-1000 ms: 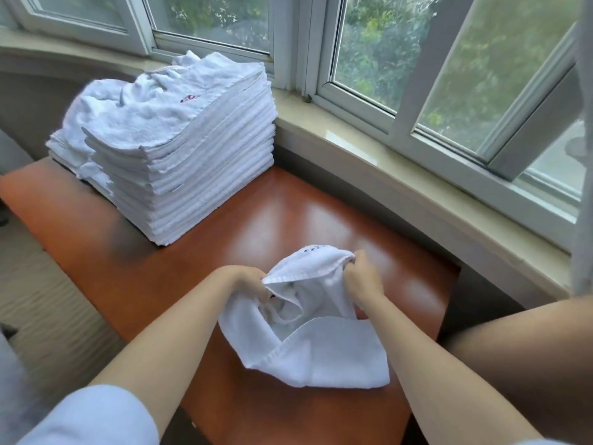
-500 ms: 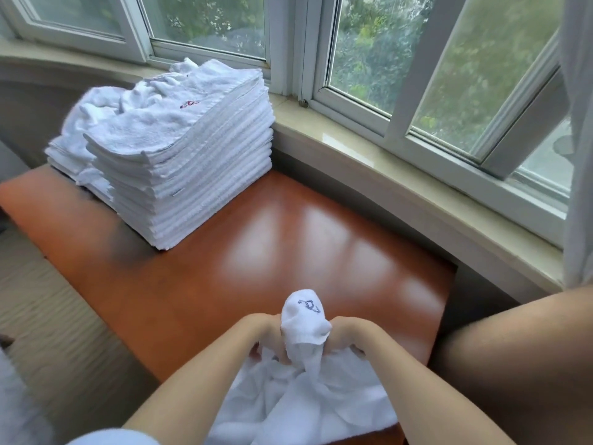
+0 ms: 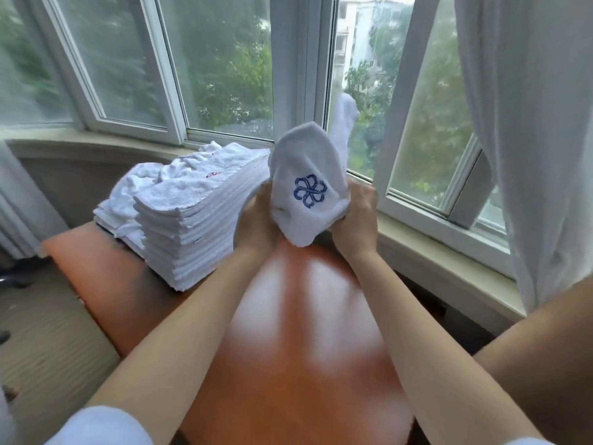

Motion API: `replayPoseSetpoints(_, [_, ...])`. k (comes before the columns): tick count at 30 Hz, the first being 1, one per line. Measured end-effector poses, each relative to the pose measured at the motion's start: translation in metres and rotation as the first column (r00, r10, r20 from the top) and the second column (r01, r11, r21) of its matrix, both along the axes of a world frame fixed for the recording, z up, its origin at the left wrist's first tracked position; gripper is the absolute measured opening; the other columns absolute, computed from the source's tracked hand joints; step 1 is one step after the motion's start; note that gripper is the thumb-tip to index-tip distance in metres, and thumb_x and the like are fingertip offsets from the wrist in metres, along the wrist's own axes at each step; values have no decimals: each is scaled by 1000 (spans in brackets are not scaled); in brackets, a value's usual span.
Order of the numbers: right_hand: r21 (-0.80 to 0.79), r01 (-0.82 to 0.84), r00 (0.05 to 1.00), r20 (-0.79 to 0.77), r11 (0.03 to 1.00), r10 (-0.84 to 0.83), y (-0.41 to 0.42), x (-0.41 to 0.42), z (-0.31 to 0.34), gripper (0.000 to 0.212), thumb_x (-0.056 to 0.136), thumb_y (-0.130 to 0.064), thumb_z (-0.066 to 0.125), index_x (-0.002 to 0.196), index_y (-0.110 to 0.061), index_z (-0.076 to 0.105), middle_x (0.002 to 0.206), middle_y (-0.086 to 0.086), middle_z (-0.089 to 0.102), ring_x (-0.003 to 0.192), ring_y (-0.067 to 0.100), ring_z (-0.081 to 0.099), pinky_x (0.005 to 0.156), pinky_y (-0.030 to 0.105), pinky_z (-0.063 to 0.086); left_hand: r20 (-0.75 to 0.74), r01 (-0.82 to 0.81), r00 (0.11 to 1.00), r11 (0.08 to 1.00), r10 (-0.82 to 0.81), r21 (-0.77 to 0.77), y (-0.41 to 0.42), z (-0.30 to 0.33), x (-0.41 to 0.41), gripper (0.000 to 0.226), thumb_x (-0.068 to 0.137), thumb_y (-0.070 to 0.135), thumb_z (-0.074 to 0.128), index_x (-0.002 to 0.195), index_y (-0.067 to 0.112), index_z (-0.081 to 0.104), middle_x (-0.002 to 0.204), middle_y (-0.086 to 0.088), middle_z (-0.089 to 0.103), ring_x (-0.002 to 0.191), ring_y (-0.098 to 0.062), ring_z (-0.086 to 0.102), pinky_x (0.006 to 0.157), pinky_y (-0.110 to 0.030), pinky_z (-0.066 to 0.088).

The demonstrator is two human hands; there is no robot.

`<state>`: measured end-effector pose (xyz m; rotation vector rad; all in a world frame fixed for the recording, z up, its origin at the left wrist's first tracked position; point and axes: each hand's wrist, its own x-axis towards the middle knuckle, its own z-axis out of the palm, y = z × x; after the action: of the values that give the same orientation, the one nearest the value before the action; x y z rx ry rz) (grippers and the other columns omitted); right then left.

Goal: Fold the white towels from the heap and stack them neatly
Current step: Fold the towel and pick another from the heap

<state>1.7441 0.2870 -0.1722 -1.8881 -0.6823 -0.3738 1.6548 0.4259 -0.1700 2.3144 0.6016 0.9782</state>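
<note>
— Where was the white towel (image 3: 308,162) seen, and how was it held?

— It was held up in the air above the far part of the worktop (image 3: 301,342), in front of the window (image 3: 224,69). It was bunched rather than spread flat. The left hand (image 3: 256,220) was clamped on its left side and the right hand (image 3: 356,216) on its right side, fingers curled into the cloth, so that the two hands were kept close together with only the bundle between them. A blue embroidered emblem (image 3: 309,191) was turned toward the camera, and one loose end of the cloth was seen sticking up behind the bundle, against the glass.

— And the folded towels?

— A stack of folded towels (image 3: 192,232) was found on the left part of the worktop, near the windowsill (image 3: 449,268). Its layers were laid fairly square, one on another. Looser, rumpled white cloth (image 3: 141,178) was seen on top of it and at its far left side, with a small red mark (image 3: 213,175) showing. The held towel was close to the stack's upper right corner; whether it was touching it could not be told.

— What else was shown?

— The worktop was of glossy reddish-brown wood, and light was reflected on it between the forearms. A white curtain (image 3: 526,123) was hung at the right. White sleeves (image 3: 102,425) were seen at the bottom edge, and carpeted floor (image 3: 48,332) to the left of the worktop.
</note>
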Motion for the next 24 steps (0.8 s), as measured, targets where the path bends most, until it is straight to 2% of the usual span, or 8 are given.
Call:
replayPoseSetpoints(6, [-377,139,933,-260,916,-248,-96,-42,-100,37,81,7,46,109,-11,62,115,13,51,95,35,56,73,32,39,-616,-36,781,993,100,115,-31,-95,-102,82,82,28,66,150,34,20,119,-8,57,105,-30,58,78,-33,40])
replayPoseSetpoints(9, [-676,70,909,-259,733,-326,-147,-69,-141,36,91,-4,48,116,-21,66,119,5,60,108,28,57,88,27,39,-836,-49,541,996,86,71,-66,-133,-136,54,85,42,64,132,27,43,114,-5,53,104,-26,55,78,-32,45])
replayPoseSetpoints(12, [-609,58,878,-345,791,-331,-183,-95,-160,34,94,-4,49,120,-18,65,119,6,62,107,26,59,82,27,42,-703,18,683,958,196,285,-105,-151,-162,16,82,8,63,98,7,63,99,-12,57,87,-33,58,73,-39,50])
replayPoseSetpoints(14, [-443,120,893,-342,888,-291,-204,-109,-161,39,94,0,49,129,-14,60,126,7,60,114,27,56,90,29,43,-447,-27,860,896,247,444,-128,-153,-176,25,57,-10,75,76,2,62,80,-15,60,68,-34,58,63,-40,51])
replayPoseSetpoints(16, [-239,147,919,-326,960,-222,-223,-118,-157,43,91,6,49,130,-11,58,127,9,61,114,28,57,93,32,43,-240,-111,947,921,212,374,-151,-150,-190,32,54,-18,71,81,-2,64,85,-19,64,73,-38,62,68,-44,52])
replayPoseSetpoints(18, [-336,-64,943,-328,940,-54,-240,-125,-154,31,93,-2,48,118,-16,60,116,7,64,101,27,59,81,31,46,-455,-41,885,990,100,138,-168,-149,-205,32,73,-6,64,103,2,63,106,-15,64,96,-38,62,80,-42,50])
replayPoseSetpoints(20, [-720,-431,879,-472,544,72,-250,-133,-152,6,92,-17,56,91,-21,53,101,0,60,94,19,58,78,28,42,-827,30,533,981,-176,-190,-182,-154,-221,32,82,17,67,112,20,56,121,-2,54,109,-27,53,84,-33,46])
replayPoseSetpoints(24, [-664,-737,659,-747,122,-86,-268,-149,-169,20,84,-27,72,89,-22,54,83,-2,51,62,9,44,74,27,46,-894,-92,159,896,-418,-435,-216,-169,-249,51,65,19,75,109,32,52,113,11,47,104,-19,48,83,-31,46])
